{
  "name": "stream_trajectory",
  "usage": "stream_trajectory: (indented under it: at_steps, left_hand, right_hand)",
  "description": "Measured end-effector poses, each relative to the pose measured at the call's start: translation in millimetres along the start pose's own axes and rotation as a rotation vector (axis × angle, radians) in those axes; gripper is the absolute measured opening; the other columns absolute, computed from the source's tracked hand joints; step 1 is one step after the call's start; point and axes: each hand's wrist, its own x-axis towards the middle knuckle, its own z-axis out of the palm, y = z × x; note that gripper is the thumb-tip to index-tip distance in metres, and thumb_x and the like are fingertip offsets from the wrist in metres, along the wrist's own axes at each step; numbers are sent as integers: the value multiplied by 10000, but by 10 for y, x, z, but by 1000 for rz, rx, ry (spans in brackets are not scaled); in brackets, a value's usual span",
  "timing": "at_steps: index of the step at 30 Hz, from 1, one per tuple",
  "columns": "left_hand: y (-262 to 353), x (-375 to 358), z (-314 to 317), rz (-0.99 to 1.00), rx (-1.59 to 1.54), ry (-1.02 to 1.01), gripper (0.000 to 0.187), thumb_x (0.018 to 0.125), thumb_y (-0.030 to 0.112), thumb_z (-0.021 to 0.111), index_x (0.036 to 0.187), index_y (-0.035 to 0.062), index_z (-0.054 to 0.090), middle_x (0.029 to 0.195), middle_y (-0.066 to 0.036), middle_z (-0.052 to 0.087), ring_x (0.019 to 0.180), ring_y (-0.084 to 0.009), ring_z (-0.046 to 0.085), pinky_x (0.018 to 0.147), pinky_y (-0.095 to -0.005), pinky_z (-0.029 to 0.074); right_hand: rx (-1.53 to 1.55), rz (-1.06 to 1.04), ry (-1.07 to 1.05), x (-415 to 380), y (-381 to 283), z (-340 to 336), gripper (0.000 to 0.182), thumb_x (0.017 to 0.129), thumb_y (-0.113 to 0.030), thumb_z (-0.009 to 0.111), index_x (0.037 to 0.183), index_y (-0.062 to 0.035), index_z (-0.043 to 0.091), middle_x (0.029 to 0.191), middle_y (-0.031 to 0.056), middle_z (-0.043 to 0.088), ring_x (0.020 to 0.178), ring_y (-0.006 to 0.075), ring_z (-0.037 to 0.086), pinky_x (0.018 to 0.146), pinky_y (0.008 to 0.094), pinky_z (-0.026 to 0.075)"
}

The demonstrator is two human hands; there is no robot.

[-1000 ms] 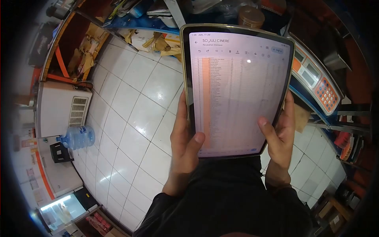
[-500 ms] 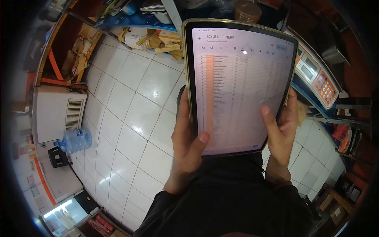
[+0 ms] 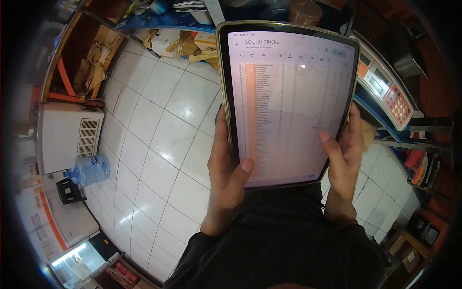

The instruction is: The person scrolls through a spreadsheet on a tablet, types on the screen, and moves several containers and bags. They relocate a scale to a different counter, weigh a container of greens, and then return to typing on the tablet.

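A tablet [image 3: 288, 115] in a gold-edged case is held upright in front of my body. Its lit screen shows a spreadsheet headed "SO JULI CINERE", with an orange column near the left side. My left hand [image 3: 227, 173] is closed on the lower left edge, thumb lying over the screen's corner. On the lower right edge my right hand [image 3: 342, 161] grips too, its thumb over the screen. The other fingers of both hands are partly hidden behind the tablet.
An orange and white weighing scale [image 3: 385, 89] stands on a blue shelf to the right. On the left, a clear blue water bottle [image 3: 89, 171] lies by a white appliance [image 3: 65, 137]. Cardboard and brown paper [image 3: 190, 45] fill a shelf at the back. White floor tiles [image 3: 166, 137] stretch between.
The tablet has shifted slightly left in view, with both hands still holding it. The spreadsheet rows sit a little differently on the screen. My right thumb has moved slightly right and down.
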Motion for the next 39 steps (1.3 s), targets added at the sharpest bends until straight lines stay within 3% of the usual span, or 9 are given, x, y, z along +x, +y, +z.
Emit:
stream_trajectory:
  at_steps: [15,18,20,23,39]
  left_hand:
    - [-16,-56,-74,5,14,-20,787,801,126,515,1427,-84,87,1463,-240,225,1372,-314,224,1108,-390,166]
    - [-24,-76,-65,9,5,-27,789,792,104,512,1427,-86,84,1465,-238,221,1374,-313,217,1109,-390,162]
    - [-32,-83,-60,15,20,-28,785,796,103,512,1425,-91,84,1461,-241,226,1374,-309,215,1109,-388,158]
    - [-38,-82,-67,28,22,-43,782,803,104,514,1424,-94,81,1460,-240,228,1372,-307,222,1107,-386,164]
    - [-69,-95,-143,69,17,-39,770,806,51,512,1428,-82,78,1457,-238,238,1368,-311,233,1104,-392,178]
  right_hand:
    - [49,-10,-10,1,35,31,523,851,-64,591,1296,34,336,1126,188,545,1079,217,533,945,353,407]
    - [-70,-73,-32,4,39,8,510,860,-94,611,1277,30,345,1093,185,566,1050,208,553,922,341,425]
    - [-34,33,31,-22,2,51,505,862,-108,622,1265,26,349,1057,178,582,1022,201,568,905,327,434]
    - [21,31,21,-33,18,45,520,863,-111,624,1274,27,337,1045,175,590,1007,200,578,893,324,442]
    - [37,7,-8,-44,52,83,494,876,-116,601,1276,42,358,1096,181,577,1057,212,555,920,336,425]
